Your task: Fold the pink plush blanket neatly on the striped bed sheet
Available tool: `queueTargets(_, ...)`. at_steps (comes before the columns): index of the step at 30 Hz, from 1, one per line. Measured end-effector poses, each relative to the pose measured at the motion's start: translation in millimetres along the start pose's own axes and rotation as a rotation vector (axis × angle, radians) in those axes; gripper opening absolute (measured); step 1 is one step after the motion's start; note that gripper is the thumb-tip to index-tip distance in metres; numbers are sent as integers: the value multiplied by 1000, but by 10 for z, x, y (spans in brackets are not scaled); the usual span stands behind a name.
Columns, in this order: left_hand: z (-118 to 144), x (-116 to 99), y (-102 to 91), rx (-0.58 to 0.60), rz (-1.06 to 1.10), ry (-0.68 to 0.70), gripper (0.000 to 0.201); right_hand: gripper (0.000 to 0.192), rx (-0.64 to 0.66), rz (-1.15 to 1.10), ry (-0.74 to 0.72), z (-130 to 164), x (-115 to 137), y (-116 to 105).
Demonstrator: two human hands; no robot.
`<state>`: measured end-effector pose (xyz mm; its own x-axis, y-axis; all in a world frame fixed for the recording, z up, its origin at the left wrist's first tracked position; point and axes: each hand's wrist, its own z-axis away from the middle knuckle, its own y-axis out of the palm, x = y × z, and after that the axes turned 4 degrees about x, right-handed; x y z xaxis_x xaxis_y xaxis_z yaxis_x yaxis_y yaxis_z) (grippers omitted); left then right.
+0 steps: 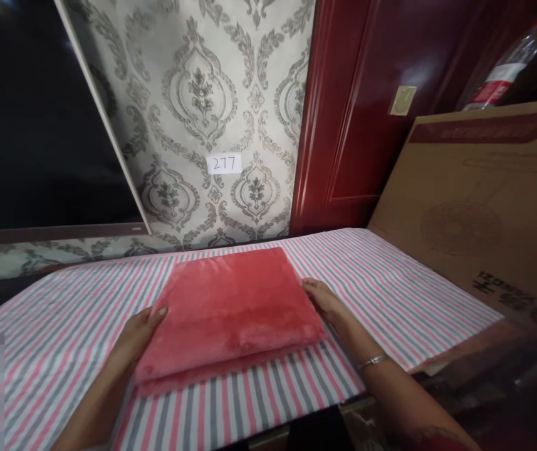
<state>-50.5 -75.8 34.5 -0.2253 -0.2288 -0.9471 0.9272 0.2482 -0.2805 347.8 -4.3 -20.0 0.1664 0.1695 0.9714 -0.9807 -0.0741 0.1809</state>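
Note:
A folded coral-red plush cloth point(230, 307) lies in a rough square on a striped cloth, its folded layers showing along the near edge. My left hand point(139, 332) grips its left edge, thumb on top and the other fingers hidden beneath or behind. At the right edge is my right hand point(322, 300), closed against the side of the plush cloth with its fingertips partly hidden. A bracelet circles my right wrist.
The pink, grey and white striped cloth point(362, 275) covers the table. A large cardboard box point(484, 188) stands at the right, with a red-capped plastic bottle point(503, 72) above it. A dark screen point(42, 125) is at the left; a paper marked 277 point(224, 163) is on the patterned wall.

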Motion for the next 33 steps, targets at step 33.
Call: queueTargets(33, 710, 619, -223, 80, -138, 145, 70, 38, 74, -99, -111, 973, -127, -67)
